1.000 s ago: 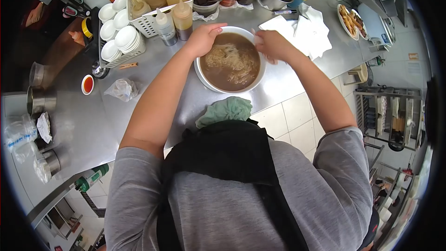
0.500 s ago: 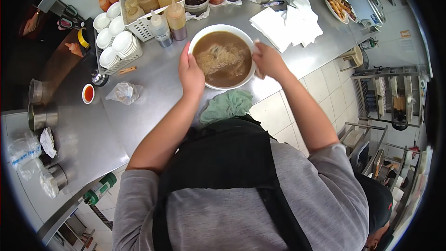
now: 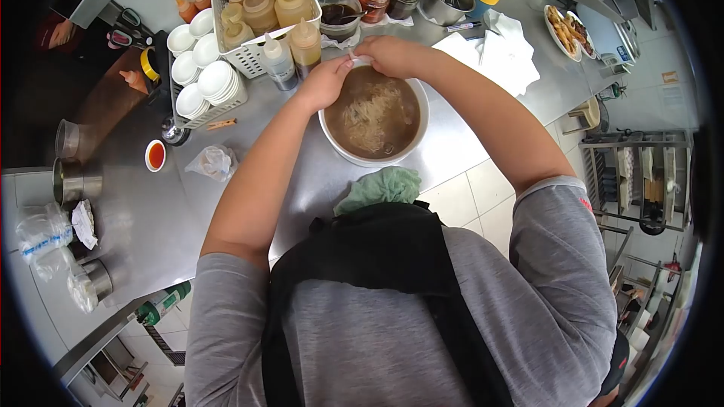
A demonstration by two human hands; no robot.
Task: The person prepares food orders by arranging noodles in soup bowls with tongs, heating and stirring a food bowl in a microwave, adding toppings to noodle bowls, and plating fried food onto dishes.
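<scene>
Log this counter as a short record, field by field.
Left hand: at the far-left rim of the white bowl
Right hand: at the far rim, beside the left hand; grasp unclear
Bowl contents: noodles in brown broth
Near side: green cloth between bowl and black apron
Far-left: two squeeze bottles outside a white basket
Right: white paper napkins
Left: plastic bag, dish of red sauce

The head-worn camera looks forward and steeply down onto the counter (image 3: 162, 218).
</scene>
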